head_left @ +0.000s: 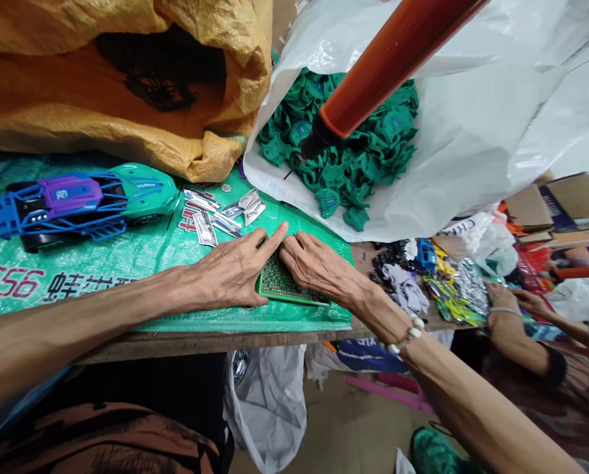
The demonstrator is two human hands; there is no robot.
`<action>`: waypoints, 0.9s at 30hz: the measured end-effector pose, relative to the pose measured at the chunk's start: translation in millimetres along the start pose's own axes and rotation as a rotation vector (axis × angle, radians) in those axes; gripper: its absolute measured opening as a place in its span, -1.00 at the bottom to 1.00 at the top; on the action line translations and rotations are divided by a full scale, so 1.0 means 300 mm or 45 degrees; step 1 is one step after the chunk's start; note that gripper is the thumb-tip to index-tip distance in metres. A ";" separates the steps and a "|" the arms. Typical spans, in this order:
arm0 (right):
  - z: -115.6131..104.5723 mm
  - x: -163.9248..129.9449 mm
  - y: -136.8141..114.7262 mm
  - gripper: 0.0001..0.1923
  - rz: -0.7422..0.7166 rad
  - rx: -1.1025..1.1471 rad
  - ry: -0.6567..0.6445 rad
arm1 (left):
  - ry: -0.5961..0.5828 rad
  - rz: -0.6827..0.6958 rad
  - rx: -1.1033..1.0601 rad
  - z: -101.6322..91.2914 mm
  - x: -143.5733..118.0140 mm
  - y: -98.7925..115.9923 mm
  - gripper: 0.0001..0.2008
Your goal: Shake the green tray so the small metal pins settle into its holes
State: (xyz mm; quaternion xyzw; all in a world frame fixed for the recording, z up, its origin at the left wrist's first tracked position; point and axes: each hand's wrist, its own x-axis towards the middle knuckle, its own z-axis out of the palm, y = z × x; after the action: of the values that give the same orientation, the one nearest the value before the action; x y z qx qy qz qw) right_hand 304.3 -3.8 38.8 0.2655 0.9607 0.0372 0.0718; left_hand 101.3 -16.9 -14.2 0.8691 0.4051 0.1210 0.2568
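Note:
A shallow green tray with a perforated plate (278, 280) lies near the table's front edge. My left hand (240, 266) grips its left side, thumb by the near corner and index finger stretched along the far side. Over the tray's right part, my right hand (317, 263) is closed with the fingertips curled down; whatever they pinch is hidden. Small dark pieces show beneath its palm. Several silver plastic pieces (252, 206) lie loose just beyond my left hand. To their left stands a toy car (84, 201) with a blue frame, purple panel and green front.
A red-orange electric screwdriver (373, 72) hangs above a white bag (462, 131) of green plastic parts (334, 164). An orange sack (215, 155) stands at the back left. Mixed parts (413, 270) lie rightward, near another person's hand (502, 297). A white bag (269, 401) hangs below the table edge.

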 end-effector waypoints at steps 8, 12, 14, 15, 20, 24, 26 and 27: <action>0.041 -0.067 0.035 -0.86 0.353 0.369 0.368 | -0.025 -0.026 -0.003 -0.011 -0.006 0.008 0.16; 0.058 -0.135 0.017 -0.95 0.625 0.746 0.632 | 0.038 0.006 -0.065 -0.002 -0.010 -0.001 0.11; 0.074 -0.181 0.003 -0.97 0.812 0.943 0.738 | 0.084 0.034 -0.085 0.009 -0.013 -0.011 0.09; 0.085 -0.203 -0.005 -0.96 0.918 1.076 0.803 | 0.107 0.049 -0.089 0.017 -0.015 -0.017 0.10; 0.150 -0.266 -0.055 -0.82 1.237 1.593 1.099 | 0.234 0.117 -0.079 0.057 -0.023 -0.055 0.12; 0.174 -0.262 -0.080 -0.77 1.242 1.777 1.265 | 0.264 0.137 -0.069 0.070 -0.022 -0.071 0.10; 0.171 -0.261 -0.083 -0.75 1.226 1.869 1.323 | 0.270 0.138 -0.058 0.070 -0.023 -0.070 0.10; 0.169 -0.262 -0.083 -0.73 1.216 1.912 1.342 | 0.278 0.135 -0.048 0.069 -0.024 -0.069 0.10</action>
State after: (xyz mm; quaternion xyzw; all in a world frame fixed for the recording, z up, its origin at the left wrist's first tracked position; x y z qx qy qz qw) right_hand 366.4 -63.9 -4.5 0.5454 0.4404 -0.4357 -0.5645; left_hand 92.2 -18.4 -42.9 0.8658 0.3819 0.2360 0.2208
